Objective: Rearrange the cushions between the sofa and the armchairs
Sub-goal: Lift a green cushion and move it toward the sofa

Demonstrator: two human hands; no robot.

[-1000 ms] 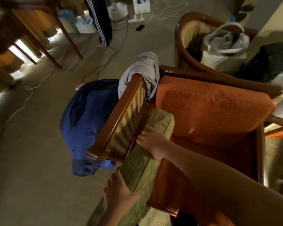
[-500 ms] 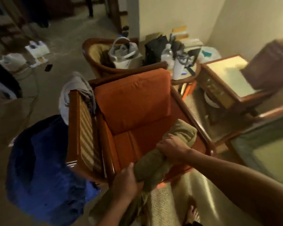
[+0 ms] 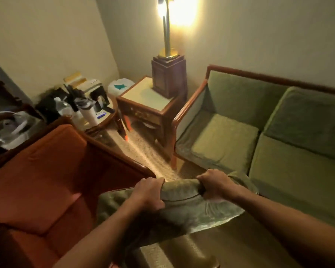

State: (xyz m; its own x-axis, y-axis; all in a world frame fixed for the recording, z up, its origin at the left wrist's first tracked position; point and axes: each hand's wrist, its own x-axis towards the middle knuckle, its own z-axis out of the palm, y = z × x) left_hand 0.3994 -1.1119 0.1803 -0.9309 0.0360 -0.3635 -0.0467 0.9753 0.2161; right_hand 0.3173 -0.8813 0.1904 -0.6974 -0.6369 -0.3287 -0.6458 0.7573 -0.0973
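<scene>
The person stands between the two seats and holds a green cushion (image 3: pixel 174 207) in the air in front of the body, with both arms stretched forward. The left hand (image 3: pixel 148 193) is closed over the far edge of the cushion near its left part, fingers curled around the fabric, and the right hand (image 3: pixel 215 182) is clamped on the same edge more to the right, so the cloth bunches up between them. The cushion hangs a little below the hands and touches neither seat; its left end is above the front corner of the orange armchair (image 3: pixel 46 180), and its right end is near the front edge of the green sofa (image 3: pixel 278 151). The armchair is on the left, with an orange seat and back and a dark wooden frame. The sofa is on the right against the wall — it has a wooden frame, green back cushions, and a lighter green seat pad (image 3: pixel 223 141) at its left end. Between the two, in the corner, stands a small wooden side table (image 3: pixel 143 95) with a pale top, and on it a dark square pedestal carries a lit lamp (image 3: pixel 169 31), very bright at the top. Behind the armchair a round table (image 3: pixel 104 118) is crowded with bottles, a white cup and dark things — I cannot tell them more exactly. The floor (image 3: pixel 143 149) between the seats has a woven carpet.
</scene>
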